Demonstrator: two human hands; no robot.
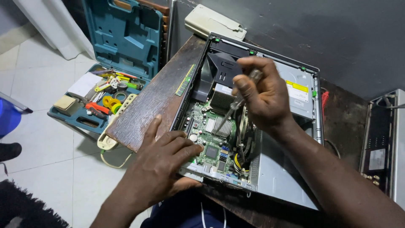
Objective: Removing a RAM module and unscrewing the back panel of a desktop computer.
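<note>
An open desktop computer case [295,84] lies flat on a dark wooden table [156,101], its green motherboard [211,143] showing. My right hand [261,93] grips a screwdriver [240,99] with a clear handle; the shaft points down towards the finned heatsink [219,126] on the board. My left hand [164,160] rests flat on the near left corner of the case, fingers spread over the board's edge. A loose green memory stick [184,81] lies on the table beside the case's left wall.
A teal tool case [122,42] stands open on the tiled floor at left, filled with pliers, tape rolls and small tools. A beige device [213,23] sits behind the computer. Another metal chassis [386,143] stands at the right. A dark rug [25,211] lies bottom left.
</note>
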